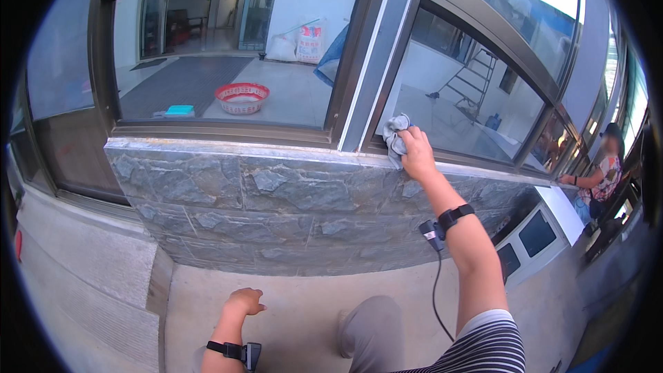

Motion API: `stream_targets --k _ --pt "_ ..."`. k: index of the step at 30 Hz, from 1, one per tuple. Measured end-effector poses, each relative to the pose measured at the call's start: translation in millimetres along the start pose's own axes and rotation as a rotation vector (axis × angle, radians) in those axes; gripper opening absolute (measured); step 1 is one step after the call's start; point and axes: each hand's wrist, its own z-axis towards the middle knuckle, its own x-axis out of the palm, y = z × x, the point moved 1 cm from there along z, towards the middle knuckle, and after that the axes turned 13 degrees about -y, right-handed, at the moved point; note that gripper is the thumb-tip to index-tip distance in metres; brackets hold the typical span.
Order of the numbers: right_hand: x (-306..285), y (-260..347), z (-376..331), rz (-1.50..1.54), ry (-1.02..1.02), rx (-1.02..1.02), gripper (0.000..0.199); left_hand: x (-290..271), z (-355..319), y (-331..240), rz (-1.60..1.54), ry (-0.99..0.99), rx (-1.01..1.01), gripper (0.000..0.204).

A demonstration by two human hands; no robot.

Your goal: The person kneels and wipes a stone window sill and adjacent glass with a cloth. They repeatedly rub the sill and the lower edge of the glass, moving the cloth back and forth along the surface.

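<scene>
Because the grey cloth (395,138) is bunched rather than spread flat, the right hand (416,153) can clamp it between thumb and fingers, probably so that the soft wad fits the tight lower corner of the window frame (374,142). With the middle of the view as the dial's hub, cloth and hand lie close in, between two and three o'clock, just above the ledge (228,147); a loose fold hangs down in front. The left hand (245,300), at seven o'clock, hangs low with its fingers loosely apart and nothing visible in it, perhaps because such a light cloth needs only one hand. A black strap (457,216) sits up the right forearm, away from the palm, which likely leaves the grip free. The red basin (242,106), at ten o'clock, stands behind glass, out of direct reach.
</scene>
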Motion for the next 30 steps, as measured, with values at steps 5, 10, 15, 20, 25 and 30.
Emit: stream_targets --k 5,10,15,20,25,30 --pt "-69.8 -29.4 117.2 -0.120 -0.465 -0.158 0.058 3.8 0.7 7.7 -0.020 0.024 -0.023 0.059" --pt "-93.3 -52.5 207.4 -0.248 -0.685 0.073 0.054 0.7 5.5 2.7 -0.016 0.011 -0.030 0.061" --pt "-31.5 -52.2 121.3 -0.148 -0.654 0.052 0.046 -3.5 2.7 -2.7 -0.019 -0.003 -0.012 0.060" --pt "-4.9 -62.8 -8.9 -0.040 -0.013 0.166 0.047 -3.5 -2.0 -0.2 -0.008 -0.008 -0.024 0.060" --pt "-65.0 -92.2 55.7 -0.053 -0.308 0.230 0.051 -1.9 -4.5 2.4 -0.019 0.010 -0.042 0.061" --pt "-104.9 -118.8 173.0 -0.230 -0.555 0.204 0.055 -7.1 -4.4 1.9 -0.010 0.026 -0.060 0.060"
